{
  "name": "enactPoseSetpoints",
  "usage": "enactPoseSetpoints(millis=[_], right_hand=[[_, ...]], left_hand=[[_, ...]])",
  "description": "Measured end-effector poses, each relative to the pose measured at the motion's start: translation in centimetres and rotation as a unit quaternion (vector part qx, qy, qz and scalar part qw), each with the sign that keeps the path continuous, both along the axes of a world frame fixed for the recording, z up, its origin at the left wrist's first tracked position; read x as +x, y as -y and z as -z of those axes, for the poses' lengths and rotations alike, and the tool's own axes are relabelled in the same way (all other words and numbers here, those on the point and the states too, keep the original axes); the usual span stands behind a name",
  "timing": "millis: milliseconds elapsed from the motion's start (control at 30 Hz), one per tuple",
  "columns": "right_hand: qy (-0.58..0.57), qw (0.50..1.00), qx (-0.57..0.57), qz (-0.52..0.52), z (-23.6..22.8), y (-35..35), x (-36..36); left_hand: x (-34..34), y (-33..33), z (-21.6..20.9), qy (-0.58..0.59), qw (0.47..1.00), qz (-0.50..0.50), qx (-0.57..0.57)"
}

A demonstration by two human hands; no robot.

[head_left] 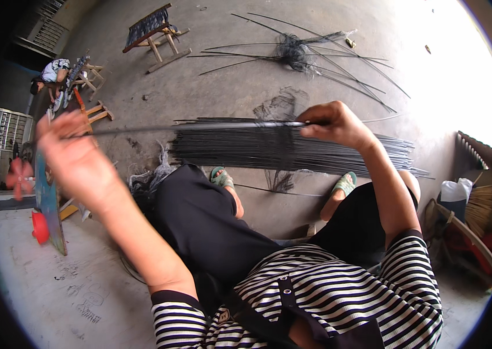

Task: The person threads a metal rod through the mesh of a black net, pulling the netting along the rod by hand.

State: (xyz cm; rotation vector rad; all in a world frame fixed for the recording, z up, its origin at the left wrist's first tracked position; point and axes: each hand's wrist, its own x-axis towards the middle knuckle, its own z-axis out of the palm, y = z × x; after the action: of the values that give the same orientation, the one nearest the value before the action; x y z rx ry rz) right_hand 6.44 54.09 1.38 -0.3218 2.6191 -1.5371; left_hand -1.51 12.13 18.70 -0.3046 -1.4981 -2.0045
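Observation:
A thin dark rod (199, 126) stretches almost level across in front of me, above the floor. My right hand (339, 123) pinches its right end between thumb and fingers. Close to its left end is my left hand (77, 157), raised and smeared by motion, so its hold on the rod is unclear. Beneath the rod, a wide bundle of long dark rods (222, 148) lies on the floor beyond my feet. Dark netting (284, 148) crosses the middle of that bundle.
Farther off, loose rods lie crossed around a tangle of dark netting (295, 51). A wooden folding stool (161, 49) stands beyond, left of them. Another person (55, 72) bends forward at far left. A red object (40, 227) is near left; a straw broom (478, 206) stands right.

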Motion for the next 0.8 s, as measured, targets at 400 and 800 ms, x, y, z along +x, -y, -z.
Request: enactPoseSetpoints(millis=[400, 800], right_hand=[[-0.038, 0.995, -0.04, 0.08, -4.9, 5.3, 4.2], [-0.034, 0.982, 0.1, 0.158, -6.0, -2.4, 6.9]], left_hand=[[6.0, -13.8, 15.3, 0.248, 0.867, 0.415, -0.12], [0.7, -7.8, 16.5, 0.239, 0.899, 0.368, -0.013]])
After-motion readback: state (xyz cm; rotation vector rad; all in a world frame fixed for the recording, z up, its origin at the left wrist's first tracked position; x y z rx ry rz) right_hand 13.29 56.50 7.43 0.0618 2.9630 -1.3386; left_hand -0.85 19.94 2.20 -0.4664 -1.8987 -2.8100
